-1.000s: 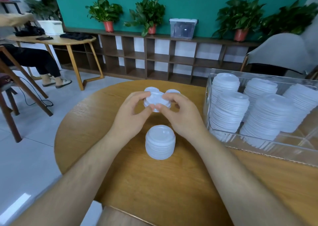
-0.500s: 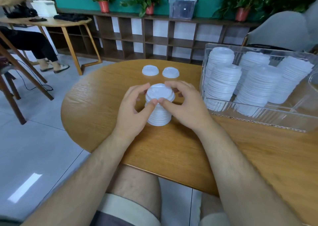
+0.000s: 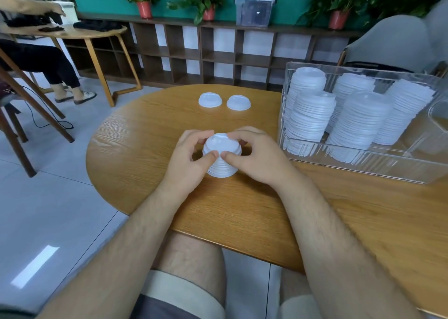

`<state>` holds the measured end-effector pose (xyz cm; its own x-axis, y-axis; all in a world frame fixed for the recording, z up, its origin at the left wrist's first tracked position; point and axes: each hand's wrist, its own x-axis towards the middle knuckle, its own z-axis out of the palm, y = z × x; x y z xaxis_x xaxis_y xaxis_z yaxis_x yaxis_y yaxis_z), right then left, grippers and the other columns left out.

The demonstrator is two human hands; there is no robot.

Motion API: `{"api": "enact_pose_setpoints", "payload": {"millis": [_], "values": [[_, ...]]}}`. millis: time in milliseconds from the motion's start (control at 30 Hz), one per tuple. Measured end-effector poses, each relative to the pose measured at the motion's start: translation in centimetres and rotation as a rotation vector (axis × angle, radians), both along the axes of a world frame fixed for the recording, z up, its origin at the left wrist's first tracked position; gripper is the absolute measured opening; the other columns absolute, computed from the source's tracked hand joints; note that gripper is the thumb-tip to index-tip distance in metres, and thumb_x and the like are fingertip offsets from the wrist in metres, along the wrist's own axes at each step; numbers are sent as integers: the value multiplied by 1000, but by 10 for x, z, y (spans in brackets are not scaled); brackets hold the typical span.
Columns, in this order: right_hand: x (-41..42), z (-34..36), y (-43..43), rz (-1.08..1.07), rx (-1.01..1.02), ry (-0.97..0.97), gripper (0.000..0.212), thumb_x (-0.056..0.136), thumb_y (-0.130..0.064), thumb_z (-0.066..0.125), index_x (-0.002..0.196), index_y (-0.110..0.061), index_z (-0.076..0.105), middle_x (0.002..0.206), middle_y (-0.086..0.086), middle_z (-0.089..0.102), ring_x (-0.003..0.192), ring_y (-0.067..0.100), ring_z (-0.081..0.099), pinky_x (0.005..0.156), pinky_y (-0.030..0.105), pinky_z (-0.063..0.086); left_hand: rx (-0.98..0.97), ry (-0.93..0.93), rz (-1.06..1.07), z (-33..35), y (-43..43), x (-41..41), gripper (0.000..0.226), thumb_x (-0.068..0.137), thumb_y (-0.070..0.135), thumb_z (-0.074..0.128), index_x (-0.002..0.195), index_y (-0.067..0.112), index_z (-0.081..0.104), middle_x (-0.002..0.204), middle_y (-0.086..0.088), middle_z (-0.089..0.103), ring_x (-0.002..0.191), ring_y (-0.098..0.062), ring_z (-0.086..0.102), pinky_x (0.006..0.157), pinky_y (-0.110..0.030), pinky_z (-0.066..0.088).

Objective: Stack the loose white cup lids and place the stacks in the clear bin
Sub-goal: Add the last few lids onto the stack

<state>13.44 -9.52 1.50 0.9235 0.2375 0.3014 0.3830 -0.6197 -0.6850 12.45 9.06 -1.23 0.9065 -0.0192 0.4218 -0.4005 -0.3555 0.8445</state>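
Observation:
A short stack of white cup lids [image 3: 222, 153] stands on the round wooden table [image 3: 150, 134] in front of me. My left hand [image 3: 191, 156] grips its left side and my right hand [image 3: 252, 156] grips its right side, thumbs meeting at the front. Two loose white lids lie farther back, the left loose lid [image 3: 210, 99] and the right loose lid [image 3: 238, 102] side by side. The clear bin [image 3: 363, 163] sits to the right and holds several tall lid stacks [image 3: 358, 122].
My bare knees show under the table's near edge. A grey chair [image 3: 392, 44] stands behind the bin. A second wooden table [image 3: 82, 33] with a seated person [image 3: 48, 61] is at the far left. Shelving with potted plants lines the back wall.
Both hands brought a lid from the far part of the table down onto the near stack and now clasp the stack's sides. The camera tilted downward.

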Motion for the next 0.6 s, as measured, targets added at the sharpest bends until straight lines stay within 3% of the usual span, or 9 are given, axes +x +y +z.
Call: {"api": "enact_pose_setpoints", "payload": {"millis": [100, 200, 333, 467, 600], "values": [[0, -1, -1, -3, -9, 20, 52, 84, -44, 76, 130, -24, 66, 127, -18, 57, 123, 7, 49, 108, 33, 42, 15, 24, -6, -1, 1, 0, 37, 90, 6, 71, 126, 14, 67, 125, 0, 57, 109, 6, 54, 93, -8, 38], [-2, -1, -1, -14, -12, 31, 49, 86, -51, 69, 129, -29, 65, 127, -23, 56, 123, 5, 46, 109, 32, 38, -25, 33, -14, 1, 1, -1, 38, 88, 15, 70, 126, 12, 67, 124, 0, 57, 111, 5, 54, 95, -9, 39], [6, 18, 6, -87, 220, 109, 35, 99, -48, 54, 129, -32, 64, 125, -23, 55, 116, 4, 51, 103, 27, 39, -115, 69, 21, 11, 6, 9, 35, 92, 18, 61, 126, 12, 67, 124, 3, 55, 108, 5, 55, 90, -13, 43], [56, 50, 25, -113, 22, 1, 39, 104, -41, 47, 137, -23, 59, 137, -9, 57, 130, 14, 47, 111, 36, 39, -55, 90, 118, 29, 16, 54, 29, 98, 13, 62, 126, 15, 67, 124, 4, 55, 113, -7, 56, 96, -15, 43], [123, 61, 50, -138, -252, -11, 42, 104, -33, 48, 143, -17, 52, 143, 1, 55, 136, 24, 41, 112, 38, 35, 183, 130, 143, 35, 25, 118, 38, 96, 16, 65, 133, 11, 61, 124, 3, 52, 119, -14, 53, 103, -24, 41]]}}
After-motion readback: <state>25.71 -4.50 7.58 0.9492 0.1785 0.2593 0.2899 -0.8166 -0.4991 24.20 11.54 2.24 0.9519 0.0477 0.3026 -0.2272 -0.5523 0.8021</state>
